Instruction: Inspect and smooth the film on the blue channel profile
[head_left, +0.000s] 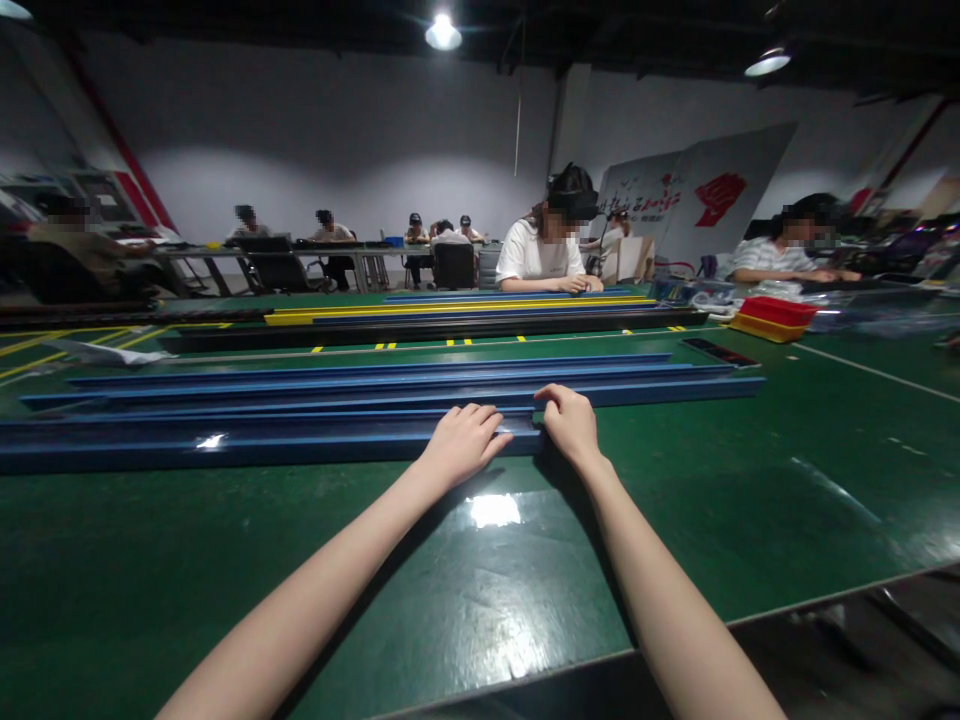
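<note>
A long blue channel strip (300, 440) lies across the green table, its right end between my hands. My left hand (466, 442) rests over the strip near that end, fingers bent over the far rim and thumb along the near side. At the tip of the strip is my right hand (571, 425), its fingers curled inward with the index finger bent. Whatever its fingertips pinch is hidden. Just behind lie more blue strips (660, 389), roughly parallel to the first.
Farther back on the green table (750, 500) are yellow strips (480, 309) and a black strip (420, 332). A phone (718, 352) lies near a red bin (774, 316). Opposite sits a co-worker (546, 250); another person (787, 250) works at right.
</note>
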